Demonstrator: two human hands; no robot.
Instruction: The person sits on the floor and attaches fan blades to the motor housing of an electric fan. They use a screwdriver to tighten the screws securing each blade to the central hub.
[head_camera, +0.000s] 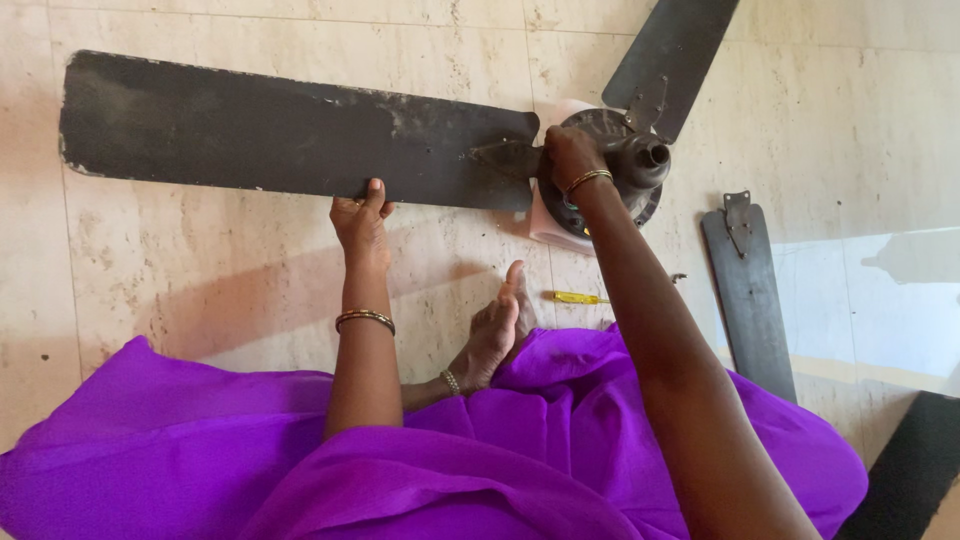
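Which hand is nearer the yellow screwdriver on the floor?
Right. The right hand rests on the fan motor, above the yellow screwdriver; the left hand grips the long blade, farther off.

Fan parts lying around the motor hub (620, 165) on the floor (850, 120)

One blade (290, 135) is stretching left of the hub, another blade (675, 45) is running behind it, a loose blade (750, 295) is lying to its right, and a screwdriver (578, 298) is lying before it.
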